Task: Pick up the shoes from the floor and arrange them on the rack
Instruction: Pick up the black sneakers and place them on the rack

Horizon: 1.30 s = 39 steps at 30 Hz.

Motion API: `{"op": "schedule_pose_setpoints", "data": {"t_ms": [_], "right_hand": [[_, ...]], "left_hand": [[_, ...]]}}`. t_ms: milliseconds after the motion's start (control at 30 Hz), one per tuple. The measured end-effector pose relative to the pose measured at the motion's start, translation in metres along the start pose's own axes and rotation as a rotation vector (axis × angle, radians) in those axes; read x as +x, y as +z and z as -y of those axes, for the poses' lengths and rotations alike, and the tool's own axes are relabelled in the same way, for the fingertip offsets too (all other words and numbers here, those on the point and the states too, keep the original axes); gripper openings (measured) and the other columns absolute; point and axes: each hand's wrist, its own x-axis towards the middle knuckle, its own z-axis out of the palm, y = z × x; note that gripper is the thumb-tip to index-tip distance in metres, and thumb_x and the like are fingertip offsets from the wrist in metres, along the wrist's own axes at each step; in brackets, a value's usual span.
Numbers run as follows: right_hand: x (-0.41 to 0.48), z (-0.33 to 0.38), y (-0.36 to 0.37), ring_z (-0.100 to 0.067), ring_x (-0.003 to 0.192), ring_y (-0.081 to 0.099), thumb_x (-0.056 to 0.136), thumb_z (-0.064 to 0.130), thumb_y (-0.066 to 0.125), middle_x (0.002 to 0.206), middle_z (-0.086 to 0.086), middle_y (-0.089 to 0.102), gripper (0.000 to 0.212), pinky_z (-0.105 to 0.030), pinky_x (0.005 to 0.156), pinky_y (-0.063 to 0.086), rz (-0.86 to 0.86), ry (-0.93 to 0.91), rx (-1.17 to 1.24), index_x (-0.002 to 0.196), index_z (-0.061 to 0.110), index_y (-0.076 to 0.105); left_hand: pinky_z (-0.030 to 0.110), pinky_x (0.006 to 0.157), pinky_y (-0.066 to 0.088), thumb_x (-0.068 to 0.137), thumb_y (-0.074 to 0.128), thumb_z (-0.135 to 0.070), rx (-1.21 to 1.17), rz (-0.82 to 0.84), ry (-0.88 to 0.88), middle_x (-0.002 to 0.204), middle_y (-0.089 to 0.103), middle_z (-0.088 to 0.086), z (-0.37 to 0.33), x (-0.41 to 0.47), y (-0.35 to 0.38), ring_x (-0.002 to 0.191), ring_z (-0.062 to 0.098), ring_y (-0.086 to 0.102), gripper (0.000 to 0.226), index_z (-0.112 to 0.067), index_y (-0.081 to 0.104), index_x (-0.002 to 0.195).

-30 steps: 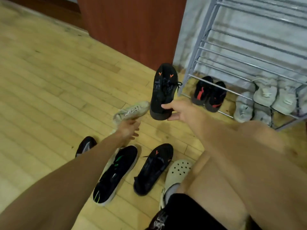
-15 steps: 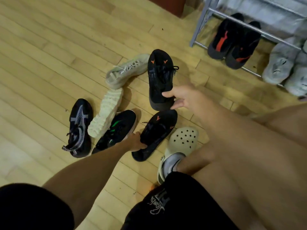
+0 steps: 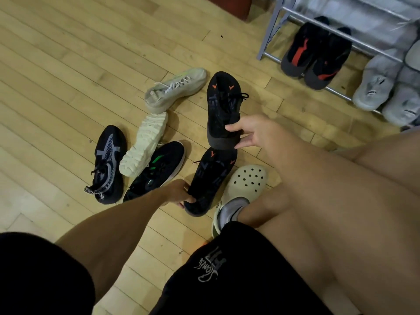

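OK, your left hand [image 3: 179, 194] has its fingers curled round the heel of the near black shoe [image 3: 211, 178], which lies on the floor [image 3: 68, 64] beside your clog [image 3: 247, 180]. Your right hand [image 3: 256, 133] pinches the heel of the far black shoe [image 3: 223, 105]. Beyond, the rack [image 3: 270, 35] holds a black-red pair [image 3: 327, 57] and grey shoes [image 3: 372, 85].

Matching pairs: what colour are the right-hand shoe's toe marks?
Orange, on the black shoe; head view.
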Motion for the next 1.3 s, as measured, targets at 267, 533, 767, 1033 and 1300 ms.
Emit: {"op": "schedule_pose_setpoints", "data": {"t_ms": [267, 533, 767, 1033, 1300], "right_hand": [[-0.045, 0.029, 0.013, -0.038, 0.107, 0.064, 0.069, 0.001, 0.082, 0.114, -0.013, 0.063, 0.057, -0.046, 0.076, 0.06, 0.014, -0.185, 0.106, 0.121, -0.003, 0.058], [-0.086, 0.058, -0.043, -0.04, 0.108, 0.064, 0.074, -0.001, 0.079, 0.125, -0.015, 0.061, 0.054, -0.049, 0.083, 0.057, -0.162, -0.303, 0.139, 0.123, -0.003, 0.057], [-0.101, 0.065, -0.127, -0.029, 0.088, 0.061, 0.082, -0.001, 0.071, 0.097, -0.01, 0.06, 0.02, -0.041, 0.073, 0.053, -0.293, -0.262, 0.244, 0.096, 0.004, 0.057], [-0.05, 0.078, -0.23, -0.026, 0.068, 0.061, 0.08, 0.004, 0.075, 0.09, -0.009, 0.062, 0.031, -0.033, 0.037, 0.055, -0.456, -0.233, 0.319, 0.107, 0.0, 0.062], [0.048, 0.109, -0.302, -0.031, 0.09, 0.071, 0.077, 0.007, 0.078, 0.101, -0.015, 0.071, 0.029, -0.03, 0.043, 0.055, -0.493, -0.292, 0.476, 0.102, -0.001, 0.066]], "left_hand": [[0.043, 0.08, 0.057, 0.08, 0.073, -0.011, -0.252, -0.185, 0.099, 0.088, 0.064, 0.016, -0.029, -0.046, -0.057, 0.072, 0.025, 0.063, 0.032, 0.007, 0.066, 0.106], [0.041, 0.067, 0.062, 0.075, 0.079, -0.016, -0.497, -0.516, 0.342, 0.099, 0.071, 0.017, -0.116, -0.086, -0.108, 0.079, 0.032, 0.071, 0.046, 0.006, 0.064, 0.111], [0.034, 0.061, 0.059, 0.076, 0.077, -0.008, -0.497, -0.409, 0.531, 0.099, 0.068, 0.018, -0.226, -0.095, -0.1, 0.08, 0.029, 0.069, 0.059, 0.003, 0.052, 0.128], [0.034, 0.056, 0.058, 0.073, 0.08, -0.009, -0.457, -0.334, 0.576, 0.101, 0.071, 0.017, -0.362, -0.048, -0.071, 0.071, 0.028, 0.069, 0.048, -0.005, 0.06, 0.116], [0.043, 0.066, 0.06, 0.077, 0.076, -0.005, -0.467, -0.33, 0.613, 0.107, 0.07, 0.02, -0.481, 0.027, -0.068, 0.08, 0.033, 0.07, 0.039, -0.007, 0.06, 0.112]]}}
